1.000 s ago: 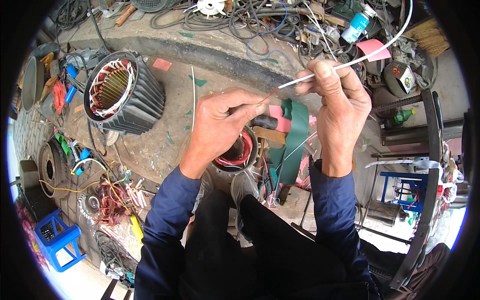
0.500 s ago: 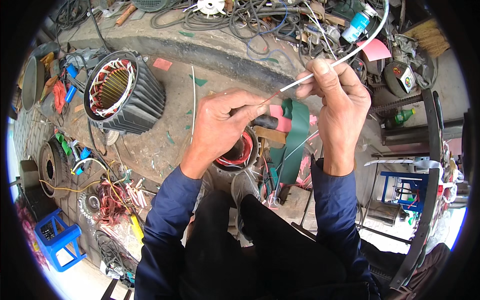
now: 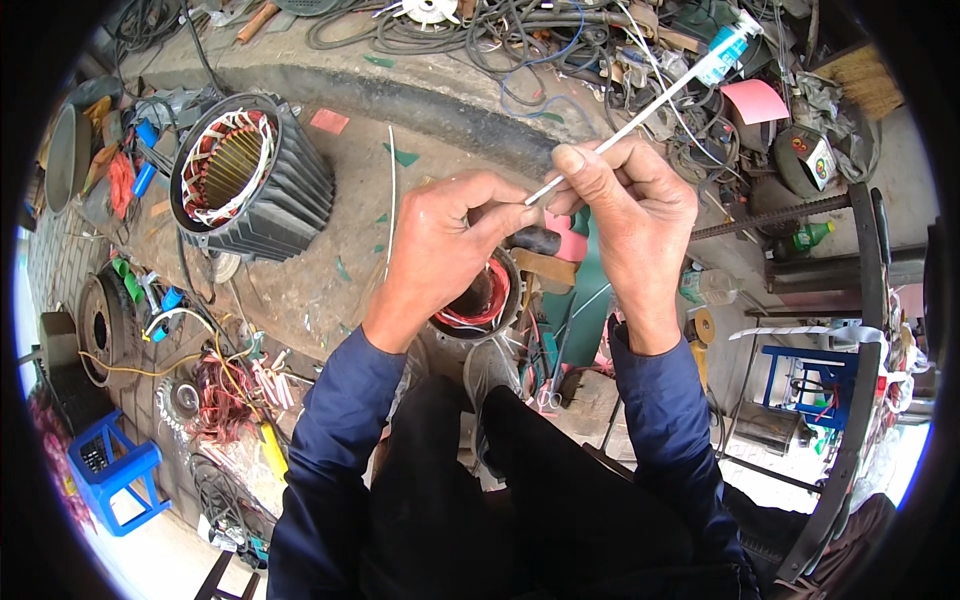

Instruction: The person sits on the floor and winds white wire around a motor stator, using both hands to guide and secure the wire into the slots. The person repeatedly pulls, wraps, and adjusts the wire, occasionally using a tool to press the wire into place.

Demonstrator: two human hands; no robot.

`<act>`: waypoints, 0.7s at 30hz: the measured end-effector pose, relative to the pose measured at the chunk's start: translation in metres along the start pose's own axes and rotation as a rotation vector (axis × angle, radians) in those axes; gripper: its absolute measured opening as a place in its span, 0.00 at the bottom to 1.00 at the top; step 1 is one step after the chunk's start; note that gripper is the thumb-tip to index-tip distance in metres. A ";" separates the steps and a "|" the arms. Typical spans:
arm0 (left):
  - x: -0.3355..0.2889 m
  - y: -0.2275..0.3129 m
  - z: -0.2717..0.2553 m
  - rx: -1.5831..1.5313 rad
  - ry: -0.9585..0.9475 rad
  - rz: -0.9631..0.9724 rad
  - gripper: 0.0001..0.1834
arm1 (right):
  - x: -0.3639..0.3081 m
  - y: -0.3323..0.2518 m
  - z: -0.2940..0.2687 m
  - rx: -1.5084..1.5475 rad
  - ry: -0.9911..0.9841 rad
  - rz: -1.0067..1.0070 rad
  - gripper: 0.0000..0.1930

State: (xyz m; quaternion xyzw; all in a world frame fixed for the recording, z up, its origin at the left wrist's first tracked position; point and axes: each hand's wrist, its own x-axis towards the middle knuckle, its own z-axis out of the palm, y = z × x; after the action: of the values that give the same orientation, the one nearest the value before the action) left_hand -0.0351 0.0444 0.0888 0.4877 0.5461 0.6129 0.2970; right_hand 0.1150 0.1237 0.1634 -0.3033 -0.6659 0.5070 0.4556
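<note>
In front of me, my left hand is closed in a pinch, fingertips at the lower end of a thin white sleeving tube. The reddish wire it pinches is hidden now by the tube's end and my fingers. My right hand grips the tube between thumb and forefinger, close to that end; its rest slants up to the far right. Below my hands, near my shoes, stands a small motor stator with red windings, partly covered by my left hand.
A larger finned motor housing with laced windings stands at left. Cables and a spray can lie at the back. Scissors and green sheet are near my feet. A blue stool is lower left, a metal frame at right.
My right hand has moved left and slightly down with the white tube. The tube's end now meets my left fingertips, covering the reddish wire that showed between the hands. My left hand is nearly still.
</note>
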 end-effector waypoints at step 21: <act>-0.027 -0.060 -0.023 0.392 0.073 0.078 0.05 | -0.014 0.042 0.021 -0.040 0.091 -0.147 0.09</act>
State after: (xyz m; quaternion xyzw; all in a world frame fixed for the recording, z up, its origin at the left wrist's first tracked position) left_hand -0.0571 0.0250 0.0252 0.5342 0.6462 0.5233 0.1525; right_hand 0.0995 0.1156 0.1181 -0.2853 -0.6748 0.4447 0.5152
